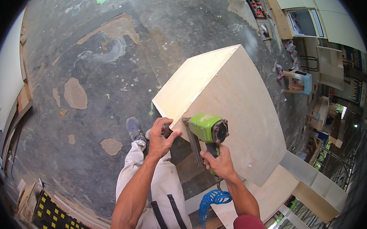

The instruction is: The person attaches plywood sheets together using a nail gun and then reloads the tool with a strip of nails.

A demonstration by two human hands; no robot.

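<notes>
A large pale plywood box (242, 105) stands in front of me, its near corner toward my body. My left hand (161, 139) grips that corner, fingers bent over the panel edge and thumb on the near side. In my right hand (221, 161) is a green pneumatic nail gun (207, 127), held by its handle. The gun's nose is up against the box near the corner, a little right of my left hand; whether it presses on the wood I cannot tell. A coiled blue air hose (214, 198) hangs below the handle.
Pale panels and a cabinet carcass (313, 175) stand at lower right. A blue plastic stool (299, 82) and a tool tray (256, 8) lie farther off on the right. Boards (24, 102) lean at the left edge. My shoe (135, 129) is close to the box on the stained concrete floor (97, 89).
</notes>
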